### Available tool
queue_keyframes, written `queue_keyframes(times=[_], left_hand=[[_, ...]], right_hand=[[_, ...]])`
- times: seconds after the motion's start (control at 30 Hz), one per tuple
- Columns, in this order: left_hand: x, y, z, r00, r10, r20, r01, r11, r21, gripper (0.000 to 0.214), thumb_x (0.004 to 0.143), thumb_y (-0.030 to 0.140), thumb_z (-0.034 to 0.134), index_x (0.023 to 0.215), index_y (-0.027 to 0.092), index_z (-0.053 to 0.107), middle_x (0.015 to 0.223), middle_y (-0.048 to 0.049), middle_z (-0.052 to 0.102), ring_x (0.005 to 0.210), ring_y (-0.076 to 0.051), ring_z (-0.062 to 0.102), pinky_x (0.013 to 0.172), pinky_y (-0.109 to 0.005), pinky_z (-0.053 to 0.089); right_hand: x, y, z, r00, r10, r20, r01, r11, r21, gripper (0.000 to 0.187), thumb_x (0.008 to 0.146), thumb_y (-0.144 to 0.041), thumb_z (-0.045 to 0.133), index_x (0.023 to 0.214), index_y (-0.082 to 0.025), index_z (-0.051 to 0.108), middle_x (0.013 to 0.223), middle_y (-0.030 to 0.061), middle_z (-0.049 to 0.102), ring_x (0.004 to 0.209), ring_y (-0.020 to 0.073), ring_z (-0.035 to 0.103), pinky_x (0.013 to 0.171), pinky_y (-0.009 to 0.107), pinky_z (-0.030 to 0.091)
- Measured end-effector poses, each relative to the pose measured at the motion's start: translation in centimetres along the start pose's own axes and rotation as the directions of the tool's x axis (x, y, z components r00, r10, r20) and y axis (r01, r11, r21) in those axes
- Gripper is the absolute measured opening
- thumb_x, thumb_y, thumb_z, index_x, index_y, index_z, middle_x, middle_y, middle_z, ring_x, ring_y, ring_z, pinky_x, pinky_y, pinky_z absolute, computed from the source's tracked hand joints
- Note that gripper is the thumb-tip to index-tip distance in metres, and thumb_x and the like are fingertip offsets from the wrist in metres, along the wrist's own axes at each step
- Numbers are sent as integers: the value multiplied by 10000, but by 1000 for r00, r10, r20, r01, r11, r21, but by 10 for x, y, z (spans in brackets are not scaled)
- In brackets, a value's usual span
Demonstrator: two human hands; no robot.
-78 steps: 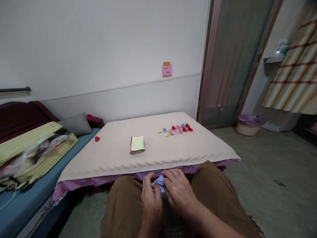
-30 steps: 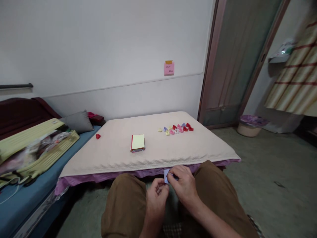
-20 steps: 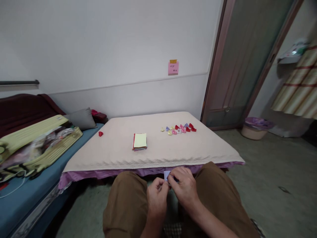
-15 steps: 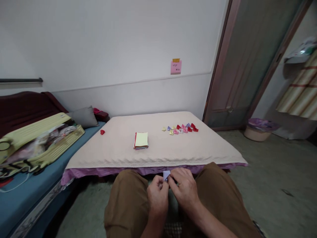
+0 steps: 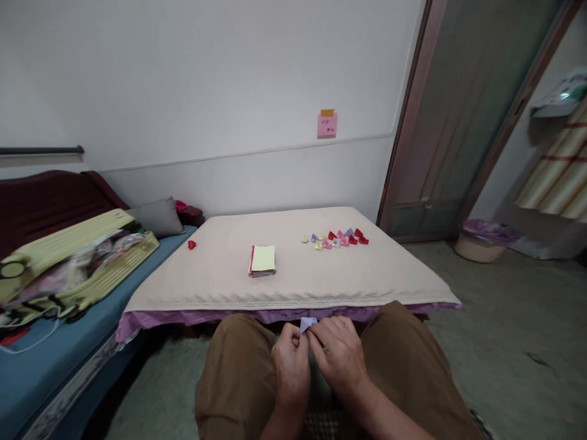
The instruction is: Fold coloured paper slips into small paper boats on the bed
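A small piece of folded lavender paper (image 5: 307, 324) is pinched between my two hands, above the gap between my knees. My left hand (image 5: 292, 357) grips its lower left side with thumb and curled fingers. From the right, my right hand (image 5: 338, 348) holds the paper's other edge, its fingers bent over and partly hiding it. Beyond my hands, a stack of square paper (image 5: 263, 259), pale yellow on top with red at the edge, lies on the cream-covered table (image 5: 220, 278). Several small folded paper pieces (image 5: 341, 239) in red, pink, yellow, lavender and white sit to its right.
A lone red folded piece (image 5: 191, 245) lies at the table's left. On the blue bed (image 5: 98, 293) at left rest an open yellow-green suitcase (image 5: 77, 260) and a grey pillow (image 5: 158, 218). A lined bin (image 5: 483, 240) stands on the floor at right, near a sliding door (image 5: 463, 122).
The lavender paper has been tilted slightly, and my right hand's fingers have shifted a little over it. The whole view has moved slightly.
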State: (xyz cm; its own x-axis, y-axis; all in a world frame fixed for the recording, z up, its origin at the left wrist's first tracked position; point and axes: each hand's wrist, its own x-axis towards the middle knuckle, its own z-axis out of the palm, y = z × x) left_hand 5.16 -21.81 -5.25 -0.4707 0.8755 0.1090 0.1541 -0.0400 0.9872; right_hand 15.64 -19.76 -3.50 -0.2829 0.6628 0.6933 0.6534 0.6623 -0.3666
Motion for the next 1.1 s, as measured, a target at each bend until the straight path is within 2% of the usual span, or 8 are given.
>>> queue_keyframes(times=[0.13,0.23,0.37,0.47,0.57,0.67,0.9,1.1], left_hand=[[7,-5,0,992,-89,94,108,969,-221,153,652,209,614,556,173,501,507,58,452,503,-96,396,506,-206,288],[12,-6,-2,976,-136,172,184,935,-304,170,675,281,612,609,175,497,533,56,480,494,-99,442,514,-211,352],[13,-5,-5,953,-162,258,252,896,-366,180,686,301,621,637,172,505,561,52,514,501,-93,472,535,-214,390],[13,-3,-8,939,-168,301,273,896,-349,165,662,266,648,617,159,530,539,48,520,486,-86,458,507,-201,364],[12,-1,-10,927,-177,332,283,909,-305,157,631,242,668,594,146,549,512,36,532,464,-88,449,478,-201,339],[11,2,-10,928,-179,328,270,928,-258,157,635,251,661,585,141,560,490,33,530,447,-85,426,461,-201,316],[9,14,-9,951,-153,268,199,968,-153,162,623,211,635,527,150,520,435,65,453,428,-66,358,442,-190,264],[11,17,-8,949,-153,276,186,977,-100,158,598,208,612,503,167,493,412,62,452,412,-78,373,434,-198,277]], right_hand=[[2,1,-9,993,62,97,-75,987,141,178,827,-172,472,783,-191,643,698,33,584,707,184,501,698,315,320],[8,8,-19,975,188,118,-218,910,353,177,822,-187,471,890,-197,634,843,48,596,842,197,529,753,306,367],[19,20,-22,876,401,270,-479,643,598,146,766,-249,532,886,-182,584,832,31,608,795,184,561,722,287,415],[24,23,-16,789,401,466,-610,418,674,185,688,-260,573,851,-175,555,661,-21,571,635,152,540,618,262,405],[23,23,-10,742,397,540,-664,324,674,186,631,-218,586,807,-177,540,561,-62,508,530,115,478,551,236,359],[19,23,-6,724,407,557,-683,317,657,211,593,-180,599,794,-175,537,524,-75,491,488,100,439,511,221,324],[14,25,-2,780,425,459,-624,470,625,209,612,-145,588,817,-162,553,521,-77,469,498,102,422,494,217,313],[14,26,-1,795,385,469,-606,494,624,206,604,-114,564,804,-160,555,523,-77,456,503,101,413,502,217,325]])
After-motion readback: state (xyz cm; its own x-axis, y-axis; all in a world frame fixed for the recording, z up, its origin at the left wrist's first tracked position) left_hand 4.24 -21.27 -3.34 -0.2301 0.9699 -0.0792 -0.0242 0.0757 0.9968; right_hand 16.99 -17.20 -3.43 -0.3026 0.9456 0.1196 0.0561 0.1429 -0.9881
